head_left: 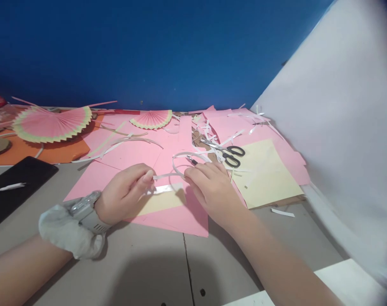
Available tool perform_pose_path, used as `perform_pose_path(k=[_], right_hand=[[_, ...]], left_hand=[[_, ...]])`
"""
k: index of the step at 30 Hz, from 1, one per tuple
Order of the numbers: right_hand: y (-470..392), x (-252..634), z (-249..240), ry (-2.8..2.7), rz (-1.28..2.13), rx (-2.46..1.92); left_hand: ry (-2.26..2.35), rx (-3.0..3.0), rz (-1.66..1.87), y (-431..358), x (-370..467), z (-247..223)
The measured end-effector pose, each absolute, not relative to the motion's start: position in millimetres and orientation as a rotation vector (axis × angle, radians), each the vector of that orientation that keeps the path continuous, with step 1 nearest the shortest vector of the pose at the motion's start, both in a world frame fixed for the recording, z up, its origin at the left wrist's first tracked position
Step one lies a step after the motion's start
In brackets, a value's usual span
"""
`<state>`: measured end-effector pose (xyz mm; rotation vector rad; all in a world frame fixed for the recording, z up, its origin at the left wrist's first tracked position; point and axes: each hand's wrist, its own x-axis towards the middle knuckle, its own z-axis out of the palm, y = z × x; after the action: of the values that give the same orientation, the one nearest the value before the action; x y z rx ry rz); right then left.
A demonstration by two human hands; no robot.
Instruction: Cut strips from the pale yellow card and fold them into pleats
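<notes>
My left hand (125, 193), with a watch on its wrist, pinches one end of a thin white paper strip (180, 163) that curls up in a loop. My right hand (209, 182) holds the strip's other part, fingers closed over it, with a small dark-tipped tool (191, 160) sticking out beside them. Both hands rest over a pink paper sheet (168, 214) and a cream strip (158, 202) with a shiny edge lying on it.
Black-handled scissors (230, 155) lie just beyond my right hand among white paper scraps. A cream sheet (266, 174) lies at right. Folded pink fans (49, 123) (152, 119) sit at the back. A black tablet (11, 187) lies left. A large white sheet (343, 127) rises at right.
</notes>
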<state>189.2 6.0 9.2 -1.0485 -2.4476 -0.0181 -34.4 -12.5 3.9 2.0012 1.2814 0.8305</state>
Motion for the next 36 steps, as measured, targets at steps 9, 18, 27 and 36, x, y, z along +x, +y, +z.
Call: perform_pose_path(k=[9,18,27,36], right_hand=[[9.4,189.6,5.7,-2.464,-0.042,-1.032],[8.2,187.4,1.6,-2.505,-0.086,-1.038],[8.3,186.5,-1.4,-2.516,-0.076,-0.995],[12.6,191.2,2.3,-2.462,-0.023,-1.047]], left_hand=[[1.342,2.049,0.941,-7.9,-39.4,-5.3],[1.402,2.059,0.886,-5.9,-34.6,-3.6],[1.479,2.082,0.866,-4.3,-34.6,-5.0],[1.625,1.934,0.951,-2.3,-44.1,-4.5]])
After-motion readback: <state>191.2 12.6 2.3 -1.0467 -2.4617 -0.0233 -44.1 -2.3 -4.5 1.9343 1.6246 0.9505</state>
